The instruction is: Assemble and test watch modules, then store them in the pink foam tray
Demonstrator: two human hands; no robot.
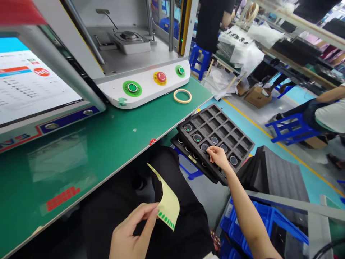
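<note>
My left hand pinches a curled pale-yellow sticker sheet with a row of green dots along its lower edge. My right hand is over a black foam tray, thumb and fingertips pinched at a round watch in one of its slots. Whatever lies between those fingertips is too small to make out. Two other watches, the corner one and its neighbour, each bear a green dot. More round watches sit in nearby slots, and several slots hold none.
A second tray with watches lies under the first. On the green table are a tape roll and red stickers. A press machine with buttons and a screen stand behind. Blue crates are at lower right; a seated person is beyond.
</note>
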